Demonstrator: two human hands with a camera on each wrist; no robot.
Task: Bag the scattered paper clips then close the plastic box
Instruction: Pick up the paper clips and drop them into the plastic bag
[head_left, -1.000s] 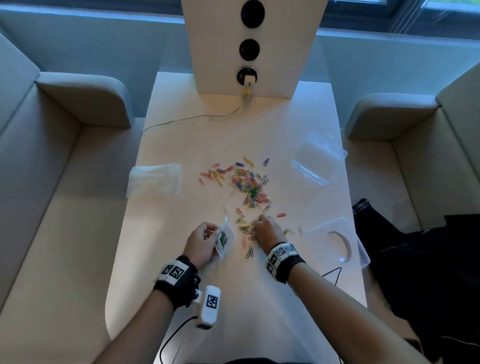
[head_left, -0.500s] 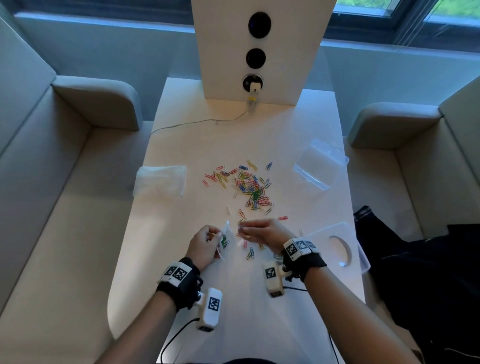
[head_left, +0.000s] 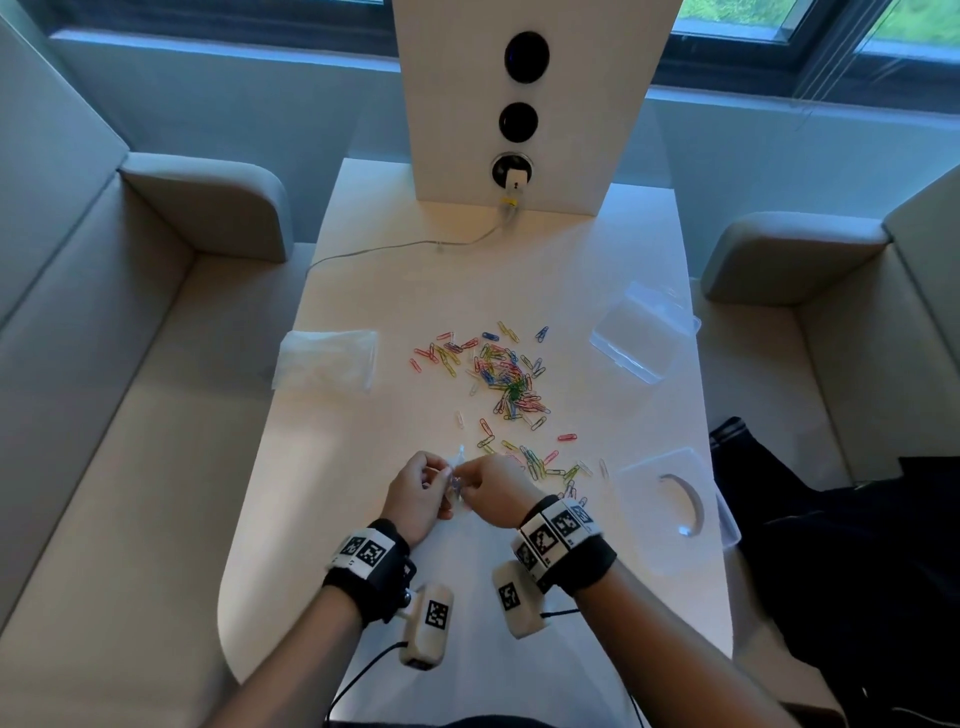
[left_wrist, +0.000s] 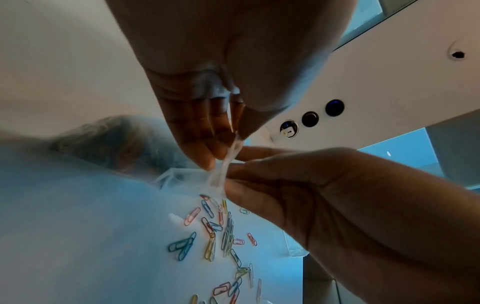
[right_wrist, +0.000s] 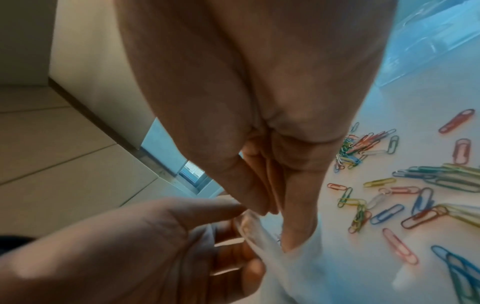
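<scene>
Coloured paper clips (head_left: 506, 374) lie scattered mid-table, with more (head_left: 545, 467) just right of my hands. My left hand (head_left: 439, 475) pinches a small clear bag (head_left: 459, 457) by its rim; in the left wrist view its fingers (left_wrist: 197, 148) grip the film (left_wrist: 221, 181). My right hand (head_left: 470, 480) meets it with bunched fingers (right_wrist: 293, 232), one tip inside the bag's mouth (right_wrist: 298, 273). A bit of clip wire shows by that fingertip. The rest of what it pinches is hidden. The clear plastic box (head_left: 639, 338) lies open at the right.
A stack of clear bags (head_left: 327, 358) lies at the left. A clear plastic piece with a curved cutout (head_left: 670, 499) sits at the right edge. A white panel (head_left: 524, 104) with a plugged cable (head_left: 415, 244) stands at the back. Sofas flank the table.
My right hand left the clips near the front and moved left to the bag's mouth. My left hand kept holding the bag, now upright between both hands.
</scene>
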